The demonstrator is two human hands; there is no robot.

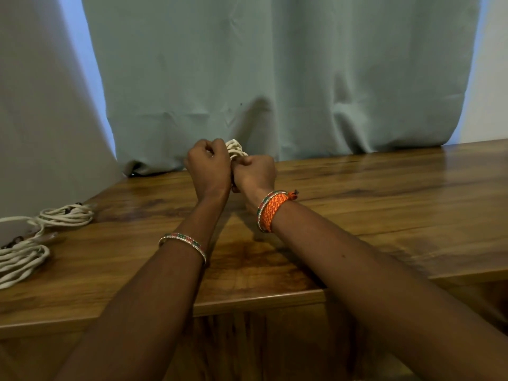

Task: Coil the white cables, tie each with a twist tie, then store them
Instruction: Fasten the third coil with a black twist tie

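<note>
Wood: a brown, glossy counter [384,193] carries everything; its near edge runs under both forearms.
Held coil: a small white cable bundle [235,149] sits up at the far middle of the counter, just in front of the curtain, raised between the two hands. Only its top loops show above the knuckles.
Left hand [210,166]: fist curled, its grip closed around the left side of the coil, knuckles toward the curtain.
Right hand [254,173]: also fisted, touching the left hand, its grip pinched shut at the coil's lower right side. What the fingertips pinch there is hidden, so I cannot tell whether a tie is between them.
Wrists: a beaded bangle [182,243] on the left forearm; an orange woven band [270,211] beside a second bangle on the right wrist.
Other coils: two more white cable coils lie at the far left of the counter, well apart from the hands. The farther one [66,215] is a loose oval with a dark tie at its top; the nearer one [20,259] runs off the left edge, with a dark tie at its upper end.
Backdrop: a grey-green curtain [275,78] hangs behind, its hem resting on the counter.
</note>
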